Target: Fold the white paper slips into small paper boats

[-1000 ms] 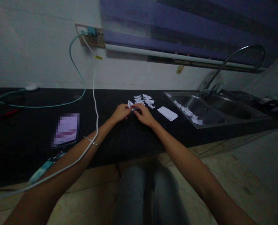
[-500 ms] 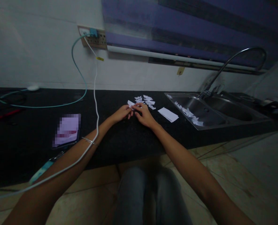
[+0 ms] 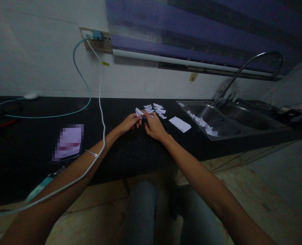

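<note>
Both my hands meet over a black countertop. My left hand pinches a small folded white paper piece, its fingers closed on it. My right hand touches the same piece from the right with its fingertips curled in. Just beyond the hands lies a cluster of several small folded white paper pieces. To the right of them lies a flat white paper slip.
A steel sink with a tall curved tap is at the right; paper pieces lie on its drainboard. A phone lies at the left. A white cable and a teal cable hang from a wall socket.
The hands have stayed together on the paper piece, with small finger shifts. The camera has drifted slightly, so everything sits a little further left.
</note>
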{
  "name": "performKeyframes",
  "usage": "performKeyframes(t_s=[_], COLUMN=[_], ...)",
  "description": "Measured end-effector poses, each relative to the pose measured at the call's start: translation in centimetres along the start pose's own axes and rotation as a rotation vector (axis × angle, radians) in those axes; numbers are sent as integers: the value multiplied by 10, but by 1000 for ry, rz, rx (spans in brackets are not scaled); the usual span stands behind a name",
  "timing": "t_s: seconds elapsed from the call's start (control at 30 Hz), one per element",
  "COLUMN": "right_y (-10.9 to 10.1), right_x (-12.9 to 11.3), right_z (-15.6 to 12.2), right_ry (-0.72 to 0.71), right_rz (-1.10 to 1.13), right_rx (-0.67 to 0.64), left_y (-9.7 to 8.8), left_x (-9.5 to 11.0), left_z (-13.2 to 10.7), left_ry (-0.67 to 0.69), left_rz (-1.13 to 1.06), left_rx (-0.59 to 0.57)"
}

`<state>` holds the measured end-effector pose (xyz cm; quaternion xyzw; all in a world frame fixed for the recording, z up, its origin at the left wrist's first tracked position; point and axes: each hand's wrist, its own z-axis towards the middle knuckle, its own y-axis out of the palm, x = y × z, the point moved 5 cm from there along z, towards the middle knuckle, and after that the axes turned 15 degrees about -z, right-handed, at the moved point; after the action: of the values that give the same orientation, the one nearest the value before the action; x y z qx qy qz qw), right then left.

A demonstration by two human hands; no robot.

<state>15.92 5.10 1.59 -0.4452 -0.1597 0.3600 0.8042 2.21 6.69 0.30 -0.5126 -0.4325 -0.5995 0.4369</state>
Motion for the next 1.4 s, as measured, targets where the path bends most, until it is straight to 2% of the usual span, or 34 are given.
performKeyframes(t_s=[0.4, 0.53, 0.7, 0.77, 0.83, 0.93, 1.07, 1.2, 1.4], right_y=[-9, -7, -8, -5, 3, 22, 35, 31, 28], right_x=[-13, -14, -4, 10, 30, 50, 50, 41, 37], right_z=[0, -1, -1, 0, 2, 6, 9, 8, 7], right_ry=[-12, -6, 66, 165, 324, 489, 468, 402, 401], right_rz=[-119, -111, 113, 251, 415, 632, 807, 858, 853], right_rx=[-1, -7, 95, 166, 221, 144, -10, -40, -51], left_y=[-2, -1, -3, -3, -3, 0, 4, 11, 13], left_x=[1, 3, 5, 4, 2, 1, 4, 9, 10], left_z=[0, -1, -1, -1, -1, 0, -1, -5, -7], left_ry=[4, 25, 94, 101, 95, 108, 158, 164, 175], left_rz=[-96, -15, 79, 85, 81, 102, 179, 234, 261], left_rx=[-66, -17, 13, 6, 5, -8, -18, -49, -40])
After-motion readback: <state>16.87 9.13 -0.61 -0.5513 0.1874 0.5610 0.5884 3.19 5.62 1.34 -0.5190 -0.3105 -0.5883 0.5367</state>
